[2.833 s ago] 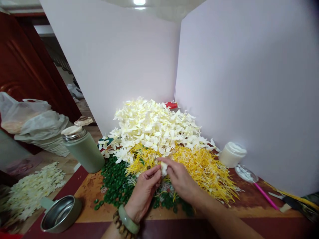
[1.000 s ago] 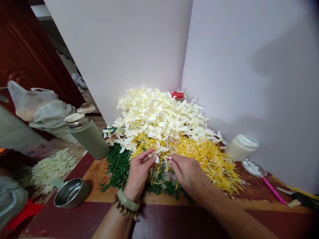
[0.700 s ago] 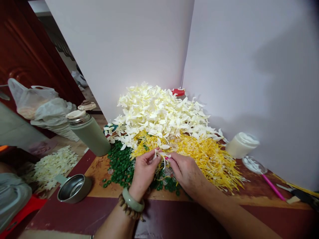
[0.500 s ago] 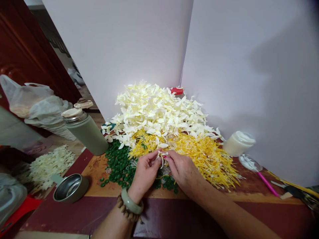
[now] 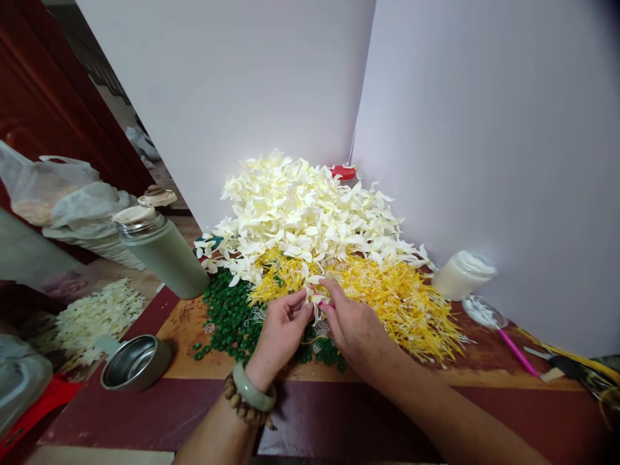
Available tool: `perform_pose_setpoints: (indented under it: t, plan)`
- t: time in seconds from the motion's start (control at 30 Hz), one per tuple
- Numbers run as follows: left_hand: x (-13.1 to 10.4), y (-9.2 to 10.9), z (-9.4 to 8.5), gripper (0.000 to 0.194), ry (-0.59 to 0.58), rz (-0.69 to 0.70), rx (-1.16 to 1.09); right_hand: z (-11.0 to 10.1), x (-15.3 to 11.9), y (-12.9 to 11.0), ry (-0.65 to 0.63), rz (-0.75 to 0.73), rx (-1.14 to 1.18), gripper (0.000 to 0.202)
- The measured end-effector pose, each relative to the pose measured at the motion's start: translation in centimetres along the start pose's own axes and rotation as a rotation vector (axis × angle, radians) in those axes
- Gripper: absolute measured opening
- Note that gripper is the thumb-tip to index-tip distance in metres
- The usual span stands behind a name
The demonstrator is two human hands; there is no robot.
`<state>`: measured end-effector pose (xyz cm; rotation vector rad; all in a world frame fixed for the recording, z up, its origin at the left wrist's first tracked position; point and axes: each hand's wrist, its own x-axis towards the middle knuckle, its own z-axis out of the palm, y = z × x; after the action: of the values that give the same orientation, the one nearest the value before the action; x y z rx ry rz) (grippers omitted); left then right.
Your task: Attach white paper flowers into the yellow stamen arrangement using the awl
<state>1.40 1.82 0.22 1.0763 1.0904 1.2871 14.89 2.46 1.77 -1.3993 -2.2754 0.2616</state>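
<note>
A white artificial flower point(image 5: 314, 298) is pinched between the thumb and fingers of my left hand point(image 5: 285, 323), its petals pointing up and a thin part hanging below. My right hand point(image 5: 356, 323) meets it from the other side. The right thumb is at the flower and the index finger reaches along a petal just above. Behind both hands spreads a heap of yellow stamens with white tips point(image 5: 407, 310). Small green plastic pieces point(image 5: 232, 320) lie left of and under my hands. A big pile of white flowers point(image 5: 310, 206) rises further back.
On the left stand an open green thermos point(image 5: 167, 255) and a metal cup point(image 5: 136, 363). More white petals point(image 5: 99, 316) lie beyond the table's left edge. At the right are a jar of white stuff point(image 5: 462, 276), a small dish point(image 5: 484, 313), a pink stick point(image 5: 518, 353) and tools point(image 5: 574, 374).
My right index finger has lifted and stretched forward along a petal, while its thumb stays by the flower. My left hand keeps its pinch. The view has shifted slightly.
</note>
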Motion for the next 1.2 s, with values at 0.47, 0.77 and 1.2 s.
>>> perform_pose_setpoints:
  t: [0.47, 0.77, 1.2]
  plan:
    - [-0.3, -0.6, 0.3, 0.034, 0.033, -0.018, 0.004, -0.5, 0.6, -0.2, -0.069, 0.117, 0.355, 0.035]
    - [-0.8, 0.3, 1.3, 0.035, -0.081, -0.167, -0.324, -0.8, 0.7, -0.1, -0.032, 0.09, 0.476, 0.041]
    - [0.0, 1.3, -0.7, 0.025, -0.078, -0.17, -0.526, -3.4, -0.2, 0.1, 0.269, -0.011, 0.428, 0.028]
